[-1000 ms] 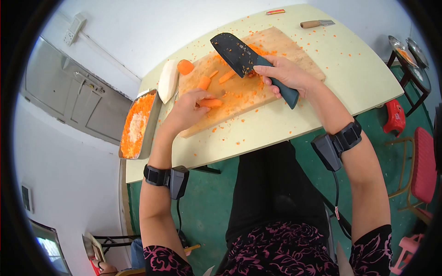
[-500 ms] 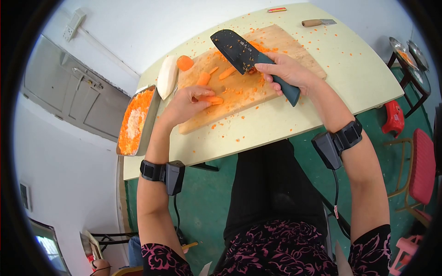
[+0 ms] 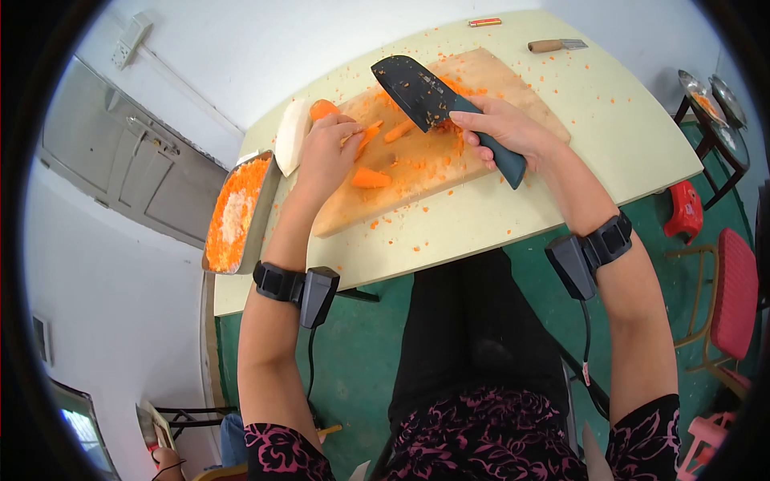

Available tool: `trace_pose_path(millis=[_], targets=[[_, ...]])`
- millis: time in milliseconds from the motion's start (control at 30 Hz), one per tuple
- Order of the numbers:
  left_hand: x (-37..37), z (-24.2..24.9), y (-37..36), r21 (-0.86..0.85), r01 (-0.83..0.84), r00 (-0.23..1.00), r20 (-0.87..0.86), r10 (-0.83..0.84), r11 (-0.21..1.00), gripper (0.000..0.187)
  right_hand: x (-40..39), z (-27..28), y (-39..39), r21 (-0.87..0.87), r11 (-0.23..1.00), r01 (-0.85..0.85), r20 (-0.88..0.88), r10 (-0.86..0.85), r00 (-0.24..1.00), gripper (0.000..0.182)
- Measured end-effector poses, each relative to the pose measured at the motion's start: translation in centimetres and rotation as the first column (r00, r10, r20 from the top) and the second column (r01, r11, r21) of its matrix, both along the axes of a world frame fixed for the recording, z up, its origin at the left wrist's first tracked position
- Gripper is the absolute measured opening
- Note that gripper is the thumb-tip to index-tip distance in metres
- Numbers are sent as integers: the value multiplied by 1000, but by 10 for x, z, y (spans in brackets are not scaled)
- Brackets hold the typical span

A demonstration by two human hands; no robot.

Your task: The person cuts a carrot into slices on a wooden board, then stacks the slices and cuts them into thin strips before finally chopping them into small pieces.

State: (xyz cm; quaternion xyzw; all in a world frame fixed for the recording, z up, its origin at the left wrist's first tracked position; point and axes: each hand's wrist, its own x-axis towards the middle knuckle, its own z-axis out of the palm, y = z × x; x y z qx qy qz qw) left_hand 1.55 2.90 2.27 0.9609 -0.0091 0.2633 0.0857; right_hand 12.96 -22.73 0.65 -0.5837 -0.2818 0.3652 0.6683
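Note:
My right hand point(image 3: 504, 132) grips the dark green handle of a kitchen knife point(image 3: 417, 90). Its broad black blade, flecked with carrot bits, is held over the wooden cutting board point(image 3: 433, 186). At the board's left side, the fingers of my left hand point(image 3: 330, 148) are pinched together on a carrot piece point(image 3: 368, 141), partly hidden by them. A thicker carrot chunk point(image 3: 370, 178) lies nearer me on the board, and another carrot piece point(image 3: 399, 131) rests near the blade. Chopped carrot is heaped partly behind the knife. Behind my left hand sits a rounded carrot point(image 3: 322, 109).
A peeled white radish point(image 3: 292, 138) lies left of the board. Beside it, a metal tray point(image 3: 263, 215) of chopped carrot with a paler heap stands at the table's point(image 3: 634, 132) left edge. A wooden-handled tool point(image 3: 556, 46) and a small red packet point(image 3: 484, 22) lie at the back.
My left hand has let go of the carrot chunk nearer me and moved away from me to another carrot piece. My right hand still holds the knife in almost the same place.

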Motion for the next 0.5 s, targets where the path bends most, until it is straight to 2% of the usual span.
trace_pose_path(millis=[100, 233, 300, 500], targets=[[17, 11, -2, 113, 11, 1000, 9, -12, 994, 15, 1, 1, 0, 33, 996, 81, -85, -78, 993, 24], [43, 16, 5, 90, -101, 990, -94, 109, 991, 15, 5, -5, 4, 72, 984, 165, -151, -153, 977, 24], [54, 12, 13, 86, -121, 984, -119, 130, 989, 16, 4, -3, 3, 45, 988, 149, -155, -140, 978, 25], [66, 6, 16, 342, -40, 994, -82, 72, 939, 14, 2, -2, 3, 35, 994, 99, -92, -96, 991, 25]])
